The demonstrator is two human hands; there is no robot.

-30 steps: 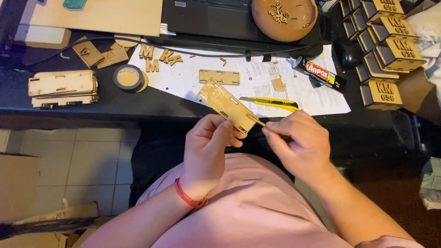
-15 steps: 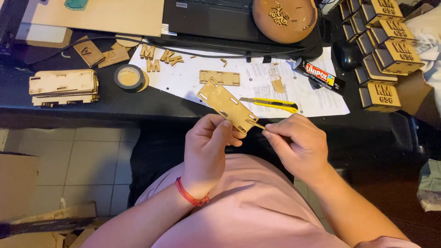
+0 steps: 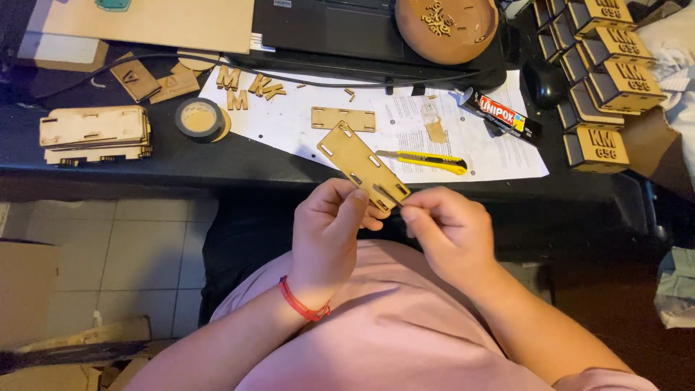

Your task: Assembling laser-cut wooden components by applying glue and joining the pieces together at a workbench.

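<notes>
Both hands up: left hand (image 3: 329, 232) and right hand (image 3: 445, 232) pinching a slotted wooden panel (image 3: 360, 165) above the near bench (image 3: 217, 159) edge

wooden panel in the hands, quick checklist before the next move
1. Panel held by left hand: ok.
2. Right hand fingertips at the panel's near end: ok.
3. Any small piece pinched in the right hand: cannot tell.
4. Panel slots facing up and unobstructed: ok.
5. Yellow knife lies on the paper sheet, apart from both hands: ok.
6. Glue tube capped: cannot tell.
</notes>
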